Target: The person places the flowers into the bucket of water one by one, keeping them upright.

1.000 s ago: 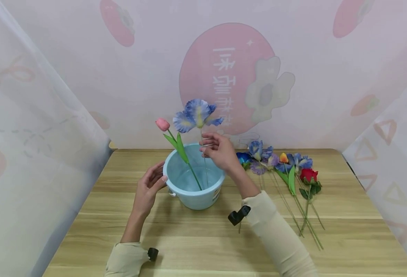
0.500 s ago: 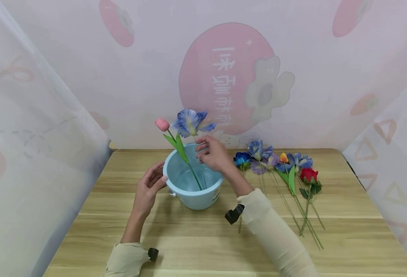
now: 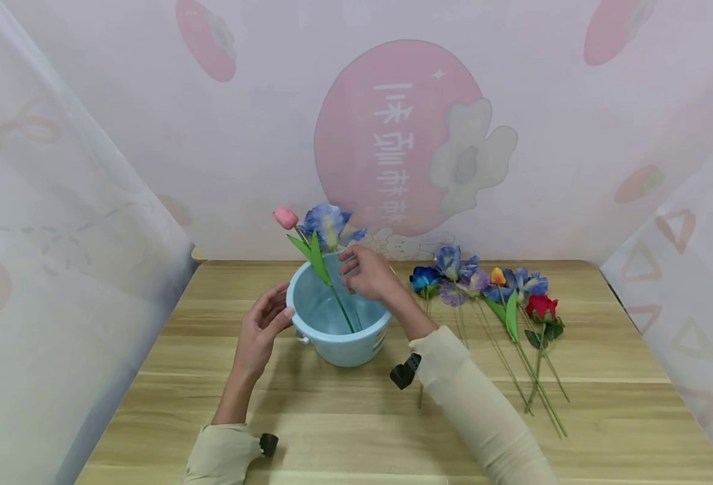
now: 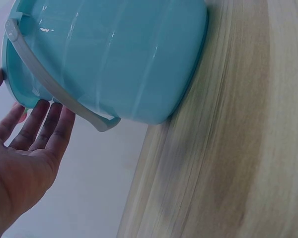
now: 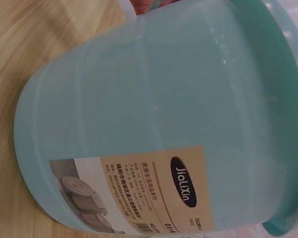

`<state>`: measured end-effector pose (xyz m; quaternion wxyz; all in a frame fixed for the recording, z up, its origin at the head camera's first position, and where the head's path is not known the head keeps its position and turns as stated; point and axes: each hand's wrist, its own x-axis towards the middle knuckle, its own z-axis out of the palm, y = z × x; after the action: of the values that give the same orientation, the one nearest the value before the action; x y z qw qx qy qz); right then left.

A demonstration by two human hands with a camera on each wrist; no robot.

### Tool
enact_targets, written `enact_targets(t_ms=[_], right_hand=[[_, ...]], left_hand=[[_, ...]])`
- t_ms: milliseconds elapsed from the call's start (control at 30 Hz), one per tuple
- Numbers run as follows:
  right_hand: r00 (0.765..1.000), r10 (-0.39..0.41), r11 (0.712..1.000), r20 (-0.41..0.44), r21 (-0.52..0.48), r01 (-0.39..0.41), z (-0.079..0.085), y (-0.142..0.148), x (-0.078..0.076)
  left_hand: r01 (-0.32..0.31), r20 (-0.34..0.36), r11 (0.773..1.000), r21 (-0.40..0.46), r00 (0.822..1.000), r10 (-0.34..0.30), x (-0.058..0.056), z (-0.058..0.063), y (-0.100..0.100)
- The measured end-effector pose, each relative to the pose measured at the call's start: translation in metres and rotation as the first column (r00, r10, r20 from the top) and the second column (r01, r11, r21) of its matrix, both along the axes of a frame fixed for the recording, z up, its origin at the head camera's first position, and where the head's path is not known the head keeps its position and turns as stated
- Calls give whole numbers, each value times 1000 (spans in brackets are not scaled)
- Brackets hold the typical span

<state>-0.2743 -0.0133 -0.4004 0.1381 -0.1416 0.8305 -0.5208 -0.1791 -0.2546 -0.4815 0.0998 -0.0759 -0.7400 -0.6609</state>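
Note:
A light blue bucket (image 3: 341,353) stands on the table, its handle (image 4: 54,87) hanging along the outside in the left wrist view. At its left rim my left hand (image 3: 258,337) holds on, thumb at the edge and fingers against the outer side. A pink tulip (image 3: 286,217) leans inside the bucket, its green stem reaching the bottom. Over the bucket's right part, my right hand (image 3: 367,273) pinches the stem of a blue iris (image 3: 325,222), whose bloom is behind the tulip's leaves. The lower stem is down inside the bucket. The right wrist view shows the bucket's paper label (image 5: 139,191).
To the right on the wooden table (image 3: 332,431) lie several artificial flowers: a blue rose (image 3: 424,277), blue irises (image 3: 449,261), an orange tulip (image 3: 498,276) and a red rose (image 3: 541,306). Their long stems point toward the near edge. A printed curtain (image 3: 259,135) hangs behind.
My right hand has moved down and left, lowering the iris so its bloom sits closer to the rim and to the pink tulip. The left hand and bucket have stayed in place.

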Motion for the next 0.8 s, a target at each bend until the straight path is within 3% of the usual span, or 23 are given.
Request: enact_targets(t_ms=[267,400,533,800], right_hand=[[997,42,972,-70,232,-24,-2,-1,-1],[995,35,966,-89,259,-11,-2,0,1],[996,14,977,-90,212,6,-1,2,5],[998,12,1000,-65,19,-11,13,17,17]], left_hand=[[4,7,1000,13,1000,-4,0,-1,0],[6,13,1000,15,1000,-6,0,-3,1],[9,11,1000,14,1000,-9,0,-4,0],[11,-1,1000,17,1000,-11,-1,-3,-1]])
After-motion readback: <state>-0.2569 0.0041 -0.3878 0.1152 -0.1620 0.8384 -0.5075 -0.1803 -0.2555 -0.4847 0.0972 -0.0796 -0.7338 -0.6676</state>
